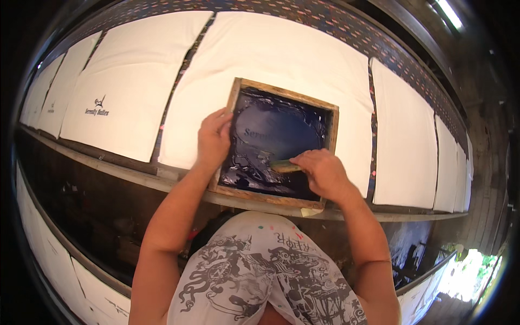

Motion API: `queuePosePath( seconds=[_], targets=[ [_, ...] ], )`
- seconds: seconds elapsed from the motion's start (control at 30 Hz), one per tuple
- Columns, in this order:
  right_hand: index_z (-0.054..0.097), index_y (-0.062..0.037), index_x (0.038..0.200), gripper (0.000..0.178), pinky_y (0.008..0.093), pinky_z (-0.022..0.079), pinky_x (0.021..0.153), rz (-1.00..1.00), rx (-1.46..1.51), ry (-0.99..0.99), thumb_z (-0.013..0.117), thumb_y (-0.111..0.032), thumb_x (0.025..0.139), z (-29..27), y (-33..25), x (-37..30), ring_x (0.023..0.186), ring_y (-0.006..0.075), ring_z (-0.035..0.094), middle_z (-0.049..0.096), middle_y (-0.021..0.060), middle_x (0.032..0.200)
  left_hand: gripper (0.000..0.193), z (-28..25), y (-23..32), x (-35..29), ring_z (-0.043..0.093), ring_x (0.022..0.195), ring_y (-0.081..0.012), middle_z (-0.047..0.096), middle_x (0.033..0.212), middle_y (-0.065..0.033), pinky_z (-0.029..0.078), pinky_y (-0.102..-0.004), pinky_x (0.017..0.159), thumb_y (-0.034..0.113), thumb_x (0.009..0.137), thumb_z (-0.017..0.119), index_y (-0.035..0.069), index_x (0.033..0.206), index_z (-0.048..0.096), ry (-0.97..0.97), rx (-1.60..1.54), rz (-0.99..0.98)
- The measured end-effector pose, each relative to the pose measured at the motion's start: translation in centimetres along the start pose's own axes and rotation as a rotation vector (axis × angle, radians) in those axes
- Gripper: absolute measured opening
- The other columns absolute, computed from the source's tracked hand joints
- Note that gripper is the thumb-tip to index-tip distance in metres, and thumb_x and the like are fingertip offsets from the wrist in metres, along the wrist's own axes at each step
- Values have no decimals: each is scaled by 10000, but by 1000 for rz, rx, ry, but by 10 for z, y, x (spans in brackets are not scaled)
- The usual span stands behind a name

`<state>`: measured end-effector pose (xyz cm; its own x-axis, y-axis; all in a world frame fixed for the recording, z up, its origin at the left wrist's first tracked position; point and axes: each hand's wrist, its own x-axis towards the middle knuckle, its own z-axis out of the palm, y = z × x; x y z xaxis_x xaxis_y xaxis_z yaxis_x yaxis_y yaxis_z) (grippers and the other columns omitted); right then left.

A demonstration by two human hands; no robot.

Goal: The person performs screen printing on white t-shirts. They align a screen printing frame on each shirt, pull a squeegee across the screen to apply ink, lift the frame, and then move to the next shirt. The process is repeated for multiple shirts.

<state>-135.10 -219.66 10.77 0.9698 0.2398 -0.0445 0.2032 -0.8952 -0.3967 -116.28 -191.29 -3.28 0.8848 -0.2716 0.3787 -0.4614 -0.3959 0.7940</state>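
Note:
A wooden-framed printing screen lies on a white cloth, its mesh coated with dark, wet ink. Faint lettering shows through the mesh near its middle. My left hand is closed around the frame's left side, its thumb toward the inner edge. Inside the frame, toward the lower right, my right hand grips a squeegee with a worn, greenish-brown wooden handle. The squeegee's blade is hidden from above, so I cannot tell how it meets the mesh.
More white cloths lie in a row along the long table; one at left bears a small dark print. The table's near edge runs just before my body. Behind me stands another table with white cloths. A yellowish scrap sits by the frame's near corner.

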Motion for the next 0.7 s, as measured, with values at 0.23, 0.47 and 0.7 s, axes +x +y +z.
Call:
queuePosePath(
  seconds=[0.23, 0.47, 0.7],
  targets=[
    [819, -83, 1316, 477, 541, 600, 968, -5, 26, 221, 659, 73, 896, 13, 23, 123, 1134, 413, 753, 810, 155, 1157, 276, -3, 1, 8, 688, 1329, -423, 764, 1421, -208, 554, -485, 1167, -4, 1012, 770, 47, 1270, 852, 32, -48, -24],
    [805, -87, 1374, 566, 499, 543, 981, -51, -142, 288, 703, 56, 837, 60, -22, 89, 1146, 358, 741, 794, 147, 1243, 279, -6, 6, 6, 719, 1335, -395, 771, 1437, -205, 598, -460, 1127, -4, 1049, 747, 45, 1306, 846, 2, 10, -17],
    [772, -49, 1417, 615, 475, 546, 997, -55, -125, 216, 730, 54, 812, 74, -74, 45, 1152, 362, 728, 776, 139, 1254, 270, -3, 7, 6, 675, 1332, -433, 759, 1427, -202, 547, -502, 1161, 12, 1025, 750, 43, 1277, 843, 17, -60, -41]
  ],
)
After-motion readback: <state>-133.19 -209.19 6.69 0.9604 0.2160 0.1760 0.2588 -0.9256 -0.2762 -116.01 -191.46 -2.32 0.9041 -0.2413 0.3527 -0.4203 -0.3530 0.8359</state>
